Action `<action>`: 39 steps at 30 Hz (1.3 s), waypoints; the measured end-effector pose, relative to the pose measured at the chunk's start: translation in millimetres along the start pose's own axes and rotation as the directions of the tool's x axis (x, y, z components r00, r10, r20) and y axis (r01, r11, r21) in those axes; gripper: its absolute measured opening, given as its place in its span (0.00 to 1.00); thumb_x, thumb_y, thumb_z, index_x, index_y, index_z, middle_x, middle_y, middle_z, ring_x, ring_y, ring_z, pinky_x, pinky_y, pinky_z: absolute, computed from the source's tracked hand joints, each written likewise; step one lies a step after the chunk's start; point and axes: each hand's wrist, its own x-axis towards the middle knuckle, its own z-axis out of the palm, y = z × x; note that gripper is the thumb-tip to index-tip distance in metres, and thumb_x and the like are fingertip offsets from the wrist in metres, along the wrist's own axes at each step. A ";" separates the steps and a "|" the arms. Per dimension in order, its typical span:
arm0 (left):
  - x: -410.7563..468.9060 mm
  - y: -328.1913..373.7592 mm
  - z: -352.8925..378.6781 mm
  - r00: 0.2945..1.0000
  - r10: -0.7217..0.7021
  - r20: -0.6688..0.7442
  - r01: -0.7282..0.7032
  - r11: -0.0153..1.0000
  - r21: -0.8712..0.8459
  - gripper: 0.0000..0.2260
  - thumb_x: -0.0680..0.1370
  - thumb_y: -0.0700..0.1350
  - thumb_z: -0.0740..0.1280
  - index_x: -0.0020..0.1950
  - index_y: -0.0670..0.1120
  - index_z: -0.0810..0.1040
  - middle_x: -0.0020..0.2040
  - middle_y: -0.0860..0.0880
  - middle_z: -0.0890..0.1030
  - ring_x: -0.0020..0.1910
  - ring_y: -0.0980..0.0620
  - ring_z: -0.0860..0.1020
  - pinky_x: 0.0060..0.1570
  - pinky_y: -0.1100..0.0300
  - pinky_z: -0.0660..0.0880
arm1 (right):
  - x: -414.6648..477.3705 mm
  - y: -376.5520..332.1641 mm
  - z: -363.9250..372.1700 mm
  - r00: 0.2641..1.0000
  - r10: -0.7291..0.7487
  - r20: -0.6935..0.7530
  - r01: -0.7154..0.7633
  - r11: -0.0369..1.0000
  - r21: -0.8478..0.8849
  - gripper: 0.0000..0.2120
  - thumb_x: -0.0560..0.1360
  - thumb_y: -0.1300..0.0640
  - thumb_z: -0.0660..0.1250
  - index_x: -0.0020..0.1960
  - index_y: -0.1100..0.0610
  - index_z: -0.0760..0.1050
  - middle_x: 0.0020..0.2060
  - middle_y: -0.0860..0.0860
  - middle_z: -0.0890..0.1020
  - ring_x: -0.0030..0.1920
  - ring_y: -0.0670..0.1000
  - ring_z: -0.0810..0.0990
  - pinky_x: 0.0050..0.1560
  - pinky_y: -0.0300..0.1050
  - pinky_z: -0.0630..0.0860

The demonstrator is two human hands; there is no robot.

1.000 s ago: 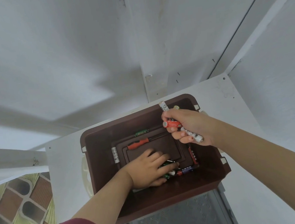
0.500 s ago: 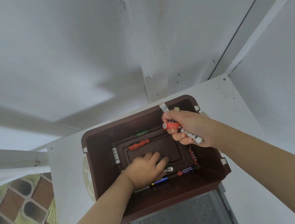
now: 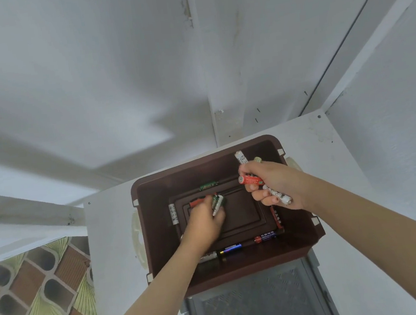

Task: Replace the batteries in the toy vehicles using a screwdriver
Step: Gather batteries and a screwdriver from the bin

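A dark brown plastic bin (image 3: pixel 307 245) stands on a white shelf top. My left hand (image 3: pixel 205 223) is inside it and pinches a green and white battery (image 3: pixel 217 203), raised off the bin floor. A red-handled screwdriver (image 3: pixel 196 202) lies just behind that hand, partly hidden. My right hand (image 3: pixel 273 184) hovers over the bin's far right corner, gripping several batteries, among them a red one (image 3: pixel 249 179) and a white one (image 3: pixel 277 195). Loose batteries lie along the bin floor: a white one (image 3: pixel 173 214) at left, a green one (image 3: pixel 208 185) at the back, a blue one (image 3: pixel 230 248) in front.
The white shelf top (image 3: pixel 110 246) carries the bin close to a wall corner. Below the bin's front edge is a grey mesh panel (image 3: pixel 257 304). A patterned floor or cloth (image 3: pixel 35 288) shows at lower left. White walls close in on the right.
My left hand picked a green and white battery from the front of the bin floor and lifted it toward the back left. My right hand stayed put with its batteries.
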 end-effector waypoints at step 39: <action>-482.0 11.2 -266.8 0.966 -0.101 -0.237 -0.255 -0.241 -0.936 0.09 0.72 0.46 0.62 0.48 0.43 0.76 0.34 0.47 0.70 0.18 0.59 0.60 0.11 0.71 0.53 | -314.9 69.3 402.7 0.929 -0.301 0.213 0.267 0.948 0.175 0.06 0.78 0.57 0.61 0.44 0.58 0.68 0.26 0.51 0.68 0.21 0.45 0.61 0.16 0.34 0.56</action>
